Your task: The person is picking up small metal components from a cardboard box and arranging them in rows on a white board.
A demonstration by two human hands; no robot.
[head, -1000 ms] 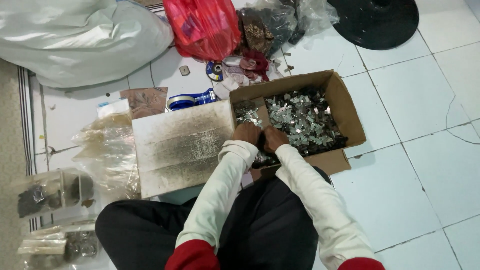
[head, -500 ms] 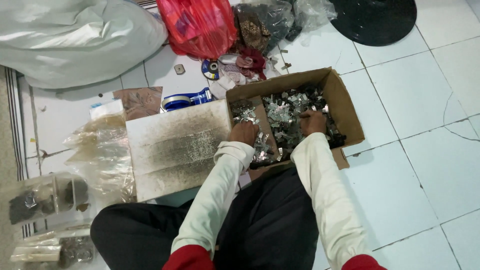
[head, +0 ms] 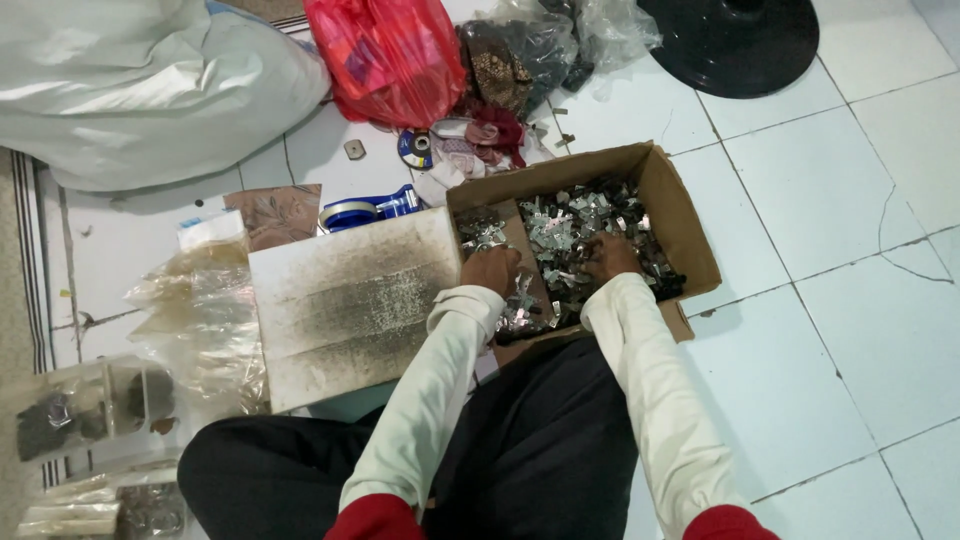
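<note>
The small metal parts (head: 585, 235) lie heaped in an open cardboard box (head: 690, 235) on the white tiled floor (head: 850, 330), right in front of the seated person's knees. Both hands are down in the heap: the right hand (head: 608, 258) is buried fingers-first among the pieces, so I cannot tell whether it is clenched or loose; the left hand (head: 490, 270) sits near the box's left wall, curled around what looks like a few pieces (the grip itself is too small to make out). To sort through such a pile well, it seems wise to rake lightly with spread fingers and lift small pinches, since the stamped edges look sharp and tangled. Just left of the box lies a stained white board (head: 355, 305), with crumpled clear plastic bags (head: 195, 310) beyond it. A red bag (head: 385, 55) and a black disc (head: 735, 40) lie farther off.
</note>
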